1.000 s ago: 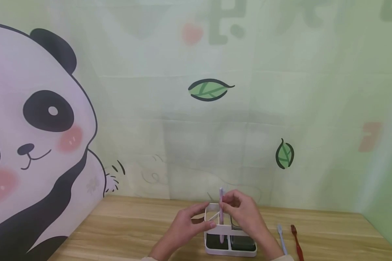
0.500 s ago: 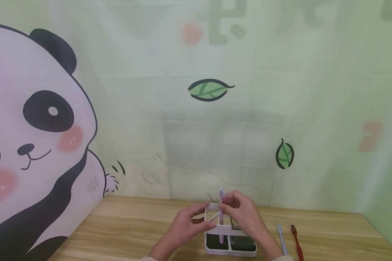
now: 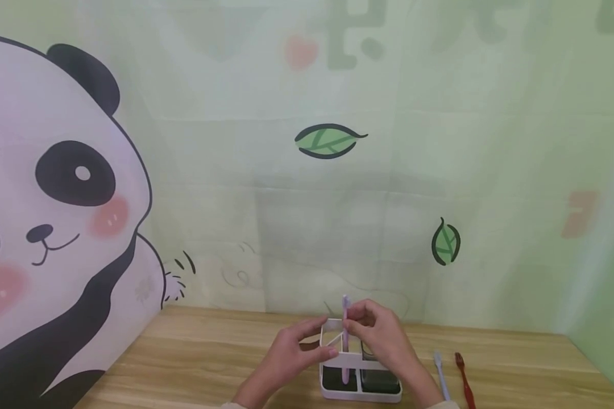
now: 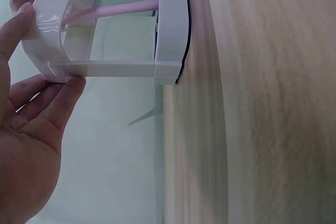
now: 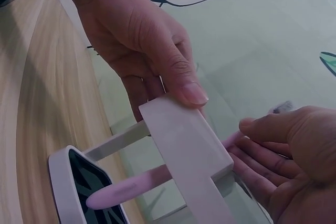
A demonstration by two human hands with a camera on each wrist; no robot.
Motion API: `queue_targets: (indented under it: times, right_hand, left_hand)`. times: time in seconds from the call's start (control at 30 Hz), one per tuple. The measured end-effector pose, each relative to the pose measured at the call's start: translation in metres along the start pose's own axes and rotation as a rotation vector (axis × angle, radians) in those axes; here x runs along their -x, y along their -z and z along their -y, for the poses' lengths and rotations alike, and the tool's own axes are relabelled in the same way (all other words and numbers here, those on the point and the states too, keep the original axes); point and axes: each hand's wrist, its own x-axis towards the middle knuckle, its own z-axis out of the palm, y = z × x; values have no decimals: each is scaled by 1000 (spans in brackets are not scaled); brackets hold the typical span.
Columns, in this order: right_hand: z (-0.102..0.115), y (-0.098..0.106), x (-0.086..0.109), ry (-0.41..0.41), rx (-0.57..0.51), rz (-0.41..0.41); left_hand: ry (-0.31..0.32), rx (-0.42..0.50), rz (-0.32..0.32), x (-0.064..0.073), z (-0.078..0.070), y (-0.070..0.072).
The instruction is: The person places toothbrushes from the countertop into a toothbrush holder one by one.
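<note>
A white toothbrush holder [image 3: 344, 360] stands on the table, with an upper frame split into openings over a dark-bottomed base. My left hand [image 3: 289, 355] grips the frame's left side, thumb on the front band and fingers behind, as the left wrist view also shows. A pink toothbrush [image 3: 345, 375] stands nearly upright through a left opening, bristles up. Its rounded lower end [image 5: 105, 199] is close over the dark base. Thumb and fingers of my right hand [image 3: 384, 332] pinch it just below the head. A dark cup-like piece [image 3: 381, 379] fills the holder's right side, partly hidden by my right hand.
To the right of the holder, a light blue toothbrush [image 3: 441, 375] and a dark red toothbrush [image 3: 464, 378] lie on the wooden table [image 3: 210, 352]. A green backdrop [image 3: 225, 216] with a printed panda [image 3: 82, 238] rises behind the table and at its left.
The pink toothbrush has shifted very slightly left in its opening, with its lower end a touch lower. Both hands have stayed almost still.
</note>
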Motion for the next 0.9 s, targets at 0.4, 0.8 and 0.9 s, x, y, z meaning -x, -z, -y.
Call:
queue_targets:
  times: [0.4, 0.8, 0.9]
  right_hand:
    - [1, 37, 2, -10, 57, -40]
    - [-5, 79, 13, 6, 183, -78]
    - [-10, 87, 13, 9, 211, -79]
  left_hand:
    - [-19, 14, -12, 1, 1, 0]
    - [-31, 28, -31, 2, 1, -3]
    - [-33, 26, -35, 2, 0, -3]
